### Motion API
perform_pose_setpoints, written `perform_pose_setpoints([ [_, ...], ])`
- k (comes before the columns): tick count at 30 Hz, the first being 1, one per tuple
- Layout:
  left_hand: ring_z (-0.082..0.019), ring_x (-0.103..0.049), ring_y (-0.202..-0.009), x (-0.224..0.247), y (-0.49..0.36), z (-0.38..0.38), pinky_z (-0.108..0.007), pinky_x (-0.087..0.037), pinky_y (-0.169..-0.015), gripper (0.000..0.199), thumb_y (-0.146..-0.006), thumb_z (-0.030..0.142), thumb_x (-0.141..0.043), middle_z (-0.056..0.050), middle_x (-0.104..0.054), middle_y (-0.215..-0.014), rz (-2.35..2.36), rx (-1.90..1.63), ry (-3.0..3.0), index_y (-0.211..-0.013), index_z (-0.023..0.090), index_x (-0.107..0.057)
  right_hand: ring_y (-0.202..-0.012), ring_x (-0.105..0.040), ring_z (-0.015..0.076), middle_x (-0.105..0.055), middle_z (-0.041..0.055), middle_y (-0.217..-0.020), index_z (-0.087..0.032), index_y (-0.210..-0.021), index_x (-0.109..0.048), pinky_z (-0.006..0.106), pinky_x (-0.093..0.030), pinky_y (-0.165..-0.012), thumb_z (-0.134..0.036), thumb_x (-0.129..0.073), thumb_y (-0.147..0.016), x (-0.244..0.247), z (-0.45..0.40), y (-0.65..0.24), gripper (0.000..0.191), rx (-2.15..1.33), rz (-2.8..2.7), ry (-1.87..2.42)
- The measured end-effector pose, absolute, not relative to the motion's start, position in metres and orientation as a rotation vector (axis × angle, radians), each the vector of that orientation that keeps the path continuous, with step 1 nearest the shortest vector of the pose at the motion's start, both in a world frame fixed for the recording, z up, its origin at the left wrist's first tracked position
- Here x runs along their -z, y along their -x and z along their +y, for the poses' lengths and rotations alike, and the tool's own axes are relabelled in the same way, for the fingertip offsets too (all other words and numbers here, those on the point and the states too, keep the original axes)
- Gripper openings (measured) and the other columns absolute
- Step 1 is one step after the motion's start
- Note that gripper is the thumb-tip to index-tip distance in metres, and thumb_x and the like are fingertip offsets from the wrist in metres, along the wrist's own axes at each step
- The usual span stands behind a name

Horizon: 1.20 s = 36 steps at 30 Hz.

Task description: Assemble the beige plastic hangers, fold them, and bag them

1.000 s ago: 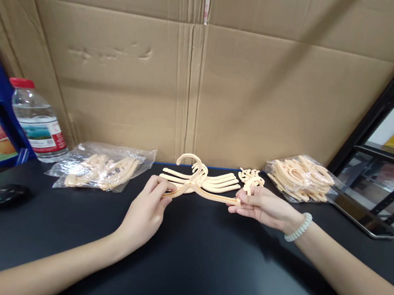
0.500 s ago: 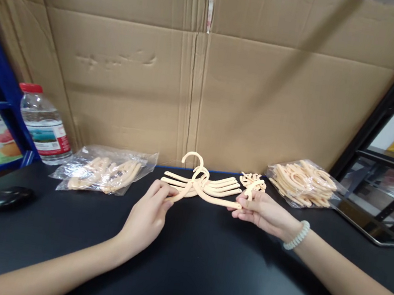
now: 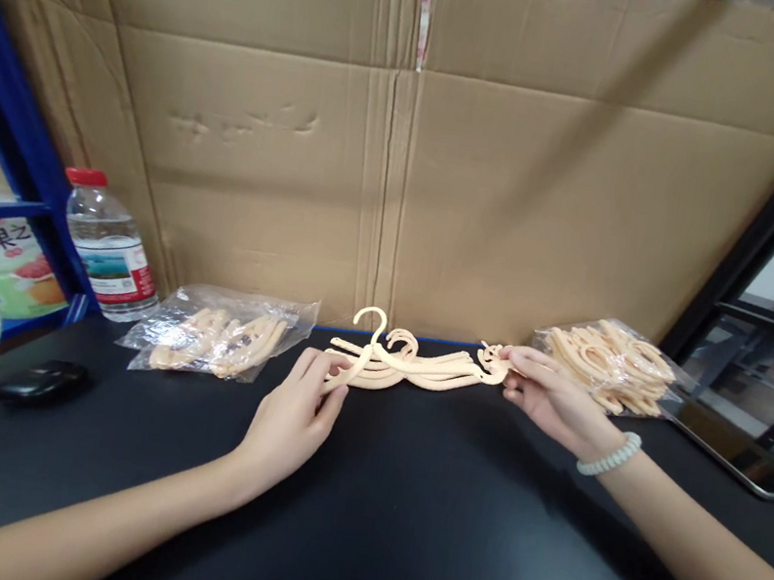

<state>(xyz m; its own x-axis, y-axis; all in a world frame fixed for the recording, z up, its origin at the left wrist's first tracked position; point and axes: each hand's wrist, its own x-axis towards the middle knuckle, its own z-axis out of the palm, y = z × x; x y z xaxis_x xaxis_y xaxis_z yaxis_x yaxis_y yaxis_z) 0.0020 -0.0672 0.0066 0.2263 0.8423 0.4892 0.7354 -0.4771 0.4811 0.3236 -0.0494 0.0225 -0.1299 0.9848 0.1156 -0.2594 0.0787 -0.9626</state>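
A cream plastic hanger is held up at a tilt, its hook pointing upward. My left hand is closed around the hanger's left arm. At the right arm's end, a small curved cream piece meets the hanger; whether it is fastened there I cannot tell. My right hand pinches this piece, with the fingertips partly hiding it. Several more hangers lie stacked on the black table just behind the held one. A few small cream pieces show behind the right fingertips.
Clear bags of cream plastic parts lie left and right. Farther left are a black mouse and a red-capped water bottle. A phone lies at right. Cardboard stands along the back.
The held hanger has turned, its right arm now lying nearly level and farther right. My right hand has moved right and slightly up. The view has shifted a little.
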Motion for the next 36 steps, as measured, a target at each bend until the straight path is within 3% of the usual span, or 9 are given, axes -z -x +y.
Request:
perform_pose_setpoints([
  [2,-0.017,-0.056,-0.074,-0.013,0.001,-0.067,-0.031,-0.044,-0.064,0.009,-0.091,0.023,-0.045,-0.001,-0.053,-0.099,1.531,-1.024,-2.377,-0.099,0.025,-0.048,-0.065,-0.052,0.0083,-0.06,-0.0006,-0.075,-0.02,-0.083,-0.072,0.021,-0.05,-0.062,-0.034,-0.081,-0.067,-0.023,-0.044,-0.336,0.023,-1.3,-1.214,0.942],
  [5,-0.02,-0.055,-0.079,-0.024,0.004,-0.07,-0.033,-0.044,-0.068,0.006,-0.089,0.018,-0.044,-0.002,-0.054,-0.094,1.527,-0.909,-2.533,-0.093,0.023,-0.046,-0.069,-0.057,0.0112,-0.064,0.0015,-0.081,-0.02,-0.082,-0.071,0.025,-0.051,-0.064,-0.036,-0.083,-0.063,-0.025,-0.039,-0.353,0.027,-1.246,-1.389,1.102],
  [9,-0.024,-0.052,-0.089,-0.036,0.003,-0.079,-0.035,-0.044,-0.074,0.013,-0.084,0.009,-0.044,-0.005,-0.055,-0.092,1.481,-0.626,-2.783,-0.085,0.021,-0.045,-0.065,-0.057,0.013,-0.066,0.0026,-0.076,-0.017,-0.083,-0.071,0.027,-0.048,-0.061,-0.04,-0.078,-0.068,-0.031,-0.038,-0.364,0.028,-1.163,-1.916,1.244],
  [16,-0.022,-0.057,-0.083,-0.041,-0.002,-0.09,-0.034,-0.042,-0.069,0.014,-0.077,0.005,-0.05,-0.003,-0.061,-0.086,1.371,-0.174,-2.852,-0.078,0.02,-0.05,-0.07,-0.062,0.0169,-0.071,0.0036,-0.077,-0.018,-0.079,-0.071,0.028,-0.045,-0.063,-0.044,-0.07,-0.074,-0.041,-0.043,-0.367,0.026,-1.016,-2.429,1.323],
  [22,-0.021,-0.06,-0.084,-0.042,-0.001,-0.088,-0.033,-0.044,-0.071,0.017,-0.08,0.005,-0.047,-0.003,-0.061,-0.088,1.305,-0.084,-2.859,-0.083,0.02,-0.054,-0.056,-0.054,0.0133,-0.066,0.0032,-0.069,-0.017,-0.079,-0.071,0.027,-0.042,-0.055,-0.046,-0.066,-0.075,-0.037,-0.043,-0.372,0.03,-0.928,-2.542,1.423],
  [36,-0.019,-0.06,-0.082,-0.043,0.006,-0.082,-0.028,-0.045,-0.068,0.011,-0.081,0.013,-0.049,-0.001,-0.062,-0.087,1.31,-0.176,-2.804,-0.081,0.021,-0.056,-0.064,-0.055,0.0148,-0.062,0.0038,-0.071,-0.014,-0.08,-0.067,0.026,-0.043,-0.058,-0.043,-0.063,-0.076,-0.035,-0.042,-0.367,0.029,-0.813,-2.528,1.426],
])
